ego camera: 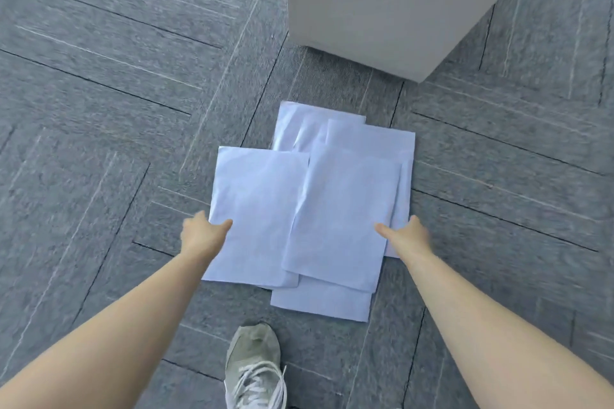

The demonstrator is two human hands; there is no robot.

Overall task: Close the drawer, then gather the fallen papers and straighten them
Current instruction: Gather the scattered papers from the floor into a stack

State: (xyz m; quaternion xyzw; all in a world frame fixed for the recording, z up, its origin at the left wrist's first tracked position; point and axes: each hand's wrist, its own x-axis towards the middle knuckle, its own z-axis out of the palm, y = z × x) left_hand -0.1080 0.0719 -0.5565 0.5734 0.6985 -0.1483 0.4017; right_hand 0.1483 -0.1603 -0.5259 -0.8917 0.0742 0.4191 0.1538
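Several white paper sheets [312, 196] lie overlapping and askew on the grey carpet in the middle of the view. My left hand [204, 231] grips the left edge of the leftmost sheet, thumb on top and fingers under the paper. My right hand [407, 236] holds the right side of the pile, thumb pressed on the top sheet and fingers behind the edge. A pale grey cabinet [375, 7] stands just beyond the papers; no drawer front shows from this angle.
Grey carpet tiles [99, 109] with line patterns cover the floor all around. My grey-green sneaker [254, 365] stands just below the pile, near the bottom edge of the view.
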